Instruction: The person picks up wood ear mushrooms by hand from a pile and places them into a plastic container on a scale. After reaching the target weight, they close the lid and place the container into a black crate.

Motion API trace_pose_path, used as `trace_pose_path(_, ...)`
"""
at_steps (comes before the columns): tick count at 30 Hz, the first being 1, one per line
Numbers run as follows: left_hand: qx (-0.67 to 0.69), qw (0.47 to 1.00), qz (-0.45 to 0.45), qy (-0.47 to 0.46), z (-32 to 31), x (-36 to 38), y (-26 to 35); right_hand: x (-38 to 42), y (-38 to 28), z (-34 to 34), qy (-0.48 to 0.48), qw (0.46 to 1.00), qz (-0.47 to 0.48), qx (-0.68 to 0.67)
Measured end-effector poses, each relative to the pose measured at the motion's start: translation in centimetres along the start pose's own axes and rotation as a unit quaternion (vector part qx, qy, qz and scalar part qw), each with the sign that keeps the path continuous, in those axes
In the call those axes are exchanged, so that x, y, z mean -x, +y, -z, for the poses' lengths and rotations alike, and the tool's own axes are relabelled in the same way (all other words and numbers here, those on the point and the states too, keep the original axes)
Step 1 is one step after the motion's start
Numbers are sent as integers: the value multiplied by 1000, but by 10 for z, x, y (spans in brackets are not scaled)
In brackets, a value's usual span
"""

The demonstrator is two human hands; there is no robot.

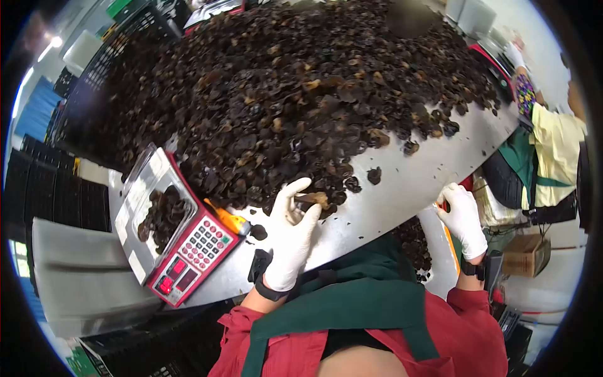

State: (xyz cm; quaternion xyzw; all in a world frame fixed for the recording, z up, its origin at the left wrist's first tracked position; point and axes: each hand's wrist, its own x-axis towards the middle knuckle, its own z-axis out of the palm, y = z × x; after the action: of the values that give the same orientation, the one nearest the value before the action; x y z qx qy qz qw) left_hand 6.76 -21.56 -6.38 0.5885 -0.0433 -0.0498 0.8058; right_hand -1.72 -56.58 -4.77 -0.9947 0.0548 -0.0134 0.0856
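A large heap of dark dried mushrooms (pixel 301 88) covers a metal table (pixel 408 185). My left hand (pixel 292 232), in a white glove, pinches one brownish mushroom piece (pixel 312 199) at the heap's near edge. In the same kind of glove, my right hand (pixel 465 217) rests at the table's edge on the right, beside an orange object; I cannot tell whether it grips anything. A red scale (pixel 191 254) stands left of my left hand, its clear tray (pixel 147 182) holding a small pile of mushrooms (pixel 164 213).
An orange-handled tool (pixel 229 220) lies between the scale and the heap. Black crates (pixel 50 188) stack at the left. Another person in a yellow shirt and green apron (pixel 553 157) works at the far right. A cardboard box (pixel 527 251) sits below.
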Motion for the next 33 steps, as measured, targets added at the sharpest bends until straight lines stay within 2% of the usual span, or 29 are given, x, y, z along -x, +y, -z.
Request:
trace_pose_path(3, -10, 1000, -2, 0, 2, 0, 2, -19, -42, 4, 42, 996, 61, -42)
trace_pose_path(5, -11, 1000, -4, 2, 5, 1, 1, -33, -76, 1, 95, 972, 97, -192)
trace_pose_path(7, -14, 1000, -7, 5, 5, 1, 2, -44, -114, 3, 91, 936, 176, -291)
trace_pose_path(9, -41, 999, -15, 30, 5, 2, 6, -52, -148, 1, 57, 902, 207, -374)
trace_pose_path(13, -37, 999, 10, 27, 11, 6, 5, -64, -184, -5, 31, 891, 231, -391)
trace_pose_path(16, -69, 997, -39, 18, 17, 8, -10, -70, -194, -11, 44, 876, 278, -392)
trace_pose_path(18, -158, 985, -60, -21, 11, 12, -1, -71, -189, -16, 18, 876, 274, -397)
trace_pose_path(19, -215, 974, -40, -53, 9, 14, 1, -69, -185, -17, -9, 876, 268, -402)
trace_pose_path(21, -125, 984, 36, -118, 6, 22, 2, -63, -157, -13, -45, 881, 225, -414)
trace_pose_path(22, -176, 973, 37, -147, 9, 27, -2, -58, -134, -8, -98, 890, 193, -402)
trace_pose_path(23, -227, 960, 13, -161, 15, 32, -8, -51, -112, 6, -211, 867, 88, -442)
trace_pose_path(25, -268, 949, -2, -166, 24, 43, -13, -36, -59, 14, -233, 900, 104, -354)
trace_pose_path(26, -243, 958, 26, -151, 31, 52, -25, -30, -40, 20, -253, 916, 116, -289)
trace_pose_path(27, -219, 965, 49, -135, 39, 60, -36, -27, -37, 20, -246, 918, 121, -286)
trace_pose_path(28, -263, 954, 64, -127, 42, 63, -31, -23, -36, 18, -186, 948, 101, -238)
trace_pose_path(29, -362, 924, -26, -124, 45, 65, -24, -25, -36, 17, -125, 971, 78, -190)
trace_pose_path(30, -385, 914, -41, -119, 45, 66, -21, -35, -47, 7, -105, 972, 64, -201)
trace_pose_path(31, -408, 905, -50, -113, 45, 69, -18, -48, -65, 1, -52, 972, 102, -205)
trace_pose_path(32, -406, 908, -4, -104, 44, 71, -12, -64, -88, -4, -1, 968, 139, -210)
trace_pose_path(33, -409, 907, 0, -100, 46, 74, -13, -83, -111, -10, 13, 961, 179, -211)
